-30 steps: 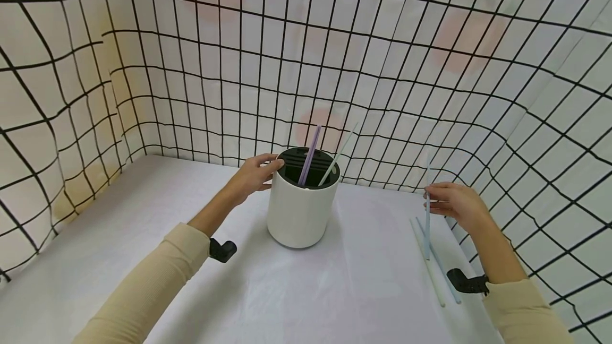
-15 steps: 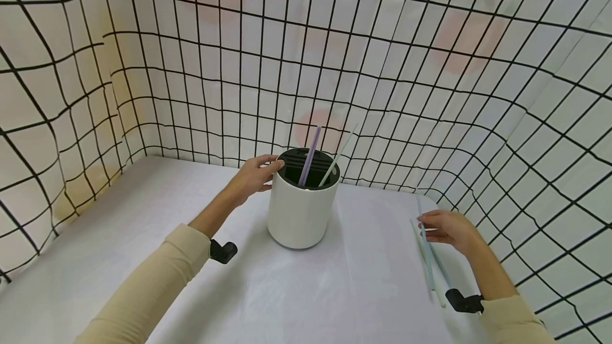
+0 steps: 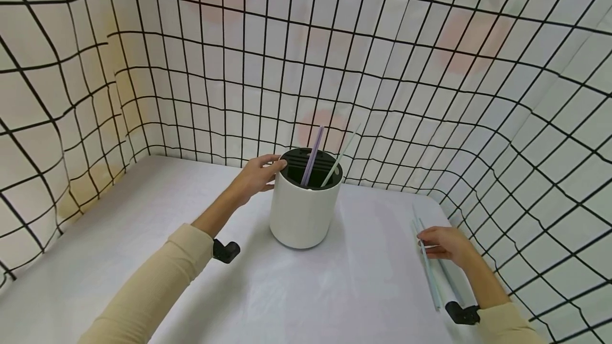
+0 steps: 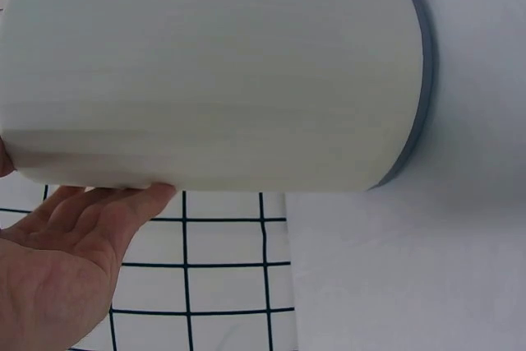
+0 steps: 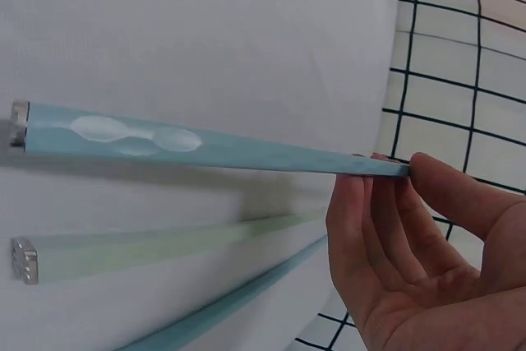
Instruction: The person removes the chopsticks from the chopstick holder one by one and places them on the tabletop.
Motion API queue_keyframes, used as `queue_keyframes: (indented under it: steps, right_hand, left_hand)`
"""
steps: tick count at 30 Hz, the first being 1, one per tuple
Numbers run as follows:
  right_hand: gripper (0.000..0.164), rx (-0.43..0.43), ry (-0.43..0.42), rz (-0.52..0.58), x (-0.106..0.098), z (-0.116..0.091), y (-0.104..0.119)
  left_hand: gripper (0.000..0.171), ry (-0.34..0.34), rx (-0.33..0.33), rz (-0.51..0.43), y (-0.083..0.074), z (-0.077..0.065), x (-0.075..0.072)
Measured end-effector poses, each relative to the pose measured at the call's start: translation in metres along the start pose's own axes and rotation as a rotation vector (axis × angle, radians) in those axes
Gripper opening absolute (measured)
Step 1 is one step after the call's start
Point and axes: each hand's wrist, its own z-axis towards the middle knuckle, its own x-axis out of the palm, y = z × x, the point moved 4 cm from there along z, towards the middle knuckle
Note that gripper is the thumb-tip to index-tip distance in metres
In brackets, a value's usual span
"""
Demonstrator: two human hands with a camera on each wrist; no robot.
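A white round utensil holder [image 3: 303,216] with a black slotted top stands upright on the table. Purple chopsticks [image 3: 312,157] and a pale green chopstick [image 3: 341,155] lean inside it. At the holder's left side, my left hand [image 3: 258,178] grips it, thumb at the rim and fingers against the wall. On the right, my right hand [image 3: 447,243] pinches a light blue chopstick [image 5: 222,150] near its thin end, its silver-capped end pointing away from the fingers. Below it in the right wrist view lie a pale green chopstick [image 5: 156,252] and another blue chopstick [image 5: 226,310].
A white cloth covers the table [image 3: 373,269]. Black wire grid panels [image 3: 268,68] with white sheeting behind them enclose the back and both sides. The right-hand panel rises close to my right hand. Each wrist carries a black camera mount [image 3: 226,251].
My right hand has come down and nearer to me with the blue chopstick, lowering it over the others at the table's right. My left hand stays on the utensil holder.
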Motion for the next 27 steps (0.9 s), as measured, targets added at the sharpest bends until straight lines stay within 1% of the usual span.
queue_keyframes:
  steps: [6, 10, 14, 20, 27]
  right_hand:
    - [0.033, 0.017, -0.027, -0.007, 0.004, 0.005, -0.007]
    - [0.030, 0.006, -0.051, -0.009, 0.006, 0.006, -0.009]
    - [0.028, -0.016, -0.081, -0.018, 0.008, 0.008, -0.010]
    - [0.030, -0.033, -0.124, -0.075, 0.010, 0.012, -0.012]
    - [0.023, -0.022, -0.138, -0.062, 0.011, 0.017, -0.018]
  left_hand:
    - [0.063, 0.005, -0.012, -0.007, 0.003, 0.003, 0.003]
    - [0.062, 0.006, -0.009, -0.012, 0.004, 0.004, 0.004]
    - [0.063, 0.010, -0.004, -0.015, 0.003, 0.003, 0.004]
    - [0.064, 0.002, -0.010, -0.008, 0.002, 0.004, 0.001]
    - [0.063, -0.003, -0.011, -0.009, 0.002, 0.003, 0.000]
